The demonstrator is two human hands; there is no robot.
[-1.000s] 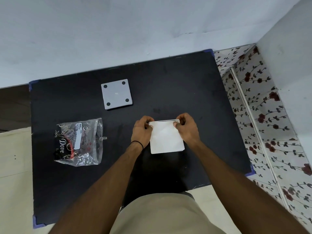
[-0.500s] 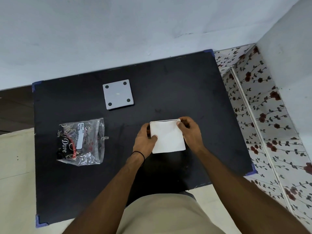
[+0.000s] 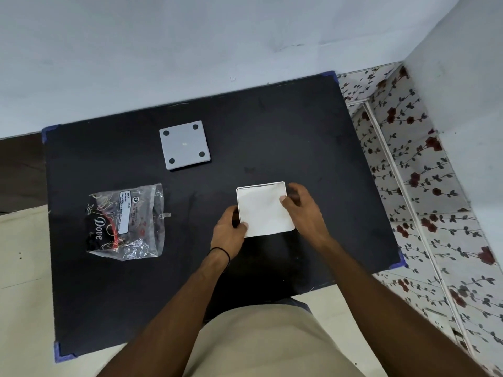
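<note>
A white square piece [image 3: 262, 209] with a thin raised rim lies on the black table [image 3: 313, 148], held between both hands. My left hand [image 3: 230, 231] pinches its near left corner, thumb on top. My right hand [image 3: 300, 206] grips its right edge, thumb on the top face and fingers curled behind. A grey square plate [image 3: 185, 145] with several dark round holes lies apart at the back of the table.
A crinkled clear plastic bag [image 3: 126, 221] with a white label and "Dove" print lies on the left of the table. A pale wall runs behind. A floral-patterned surface [image 3: 424, 186] lies to the right. Blue tape marks the table corners.
My left hand slid from the white piece's far left corner down to its near left corner. My right hand shifted slightly down the right edge. The piece stayed in place.
</note>
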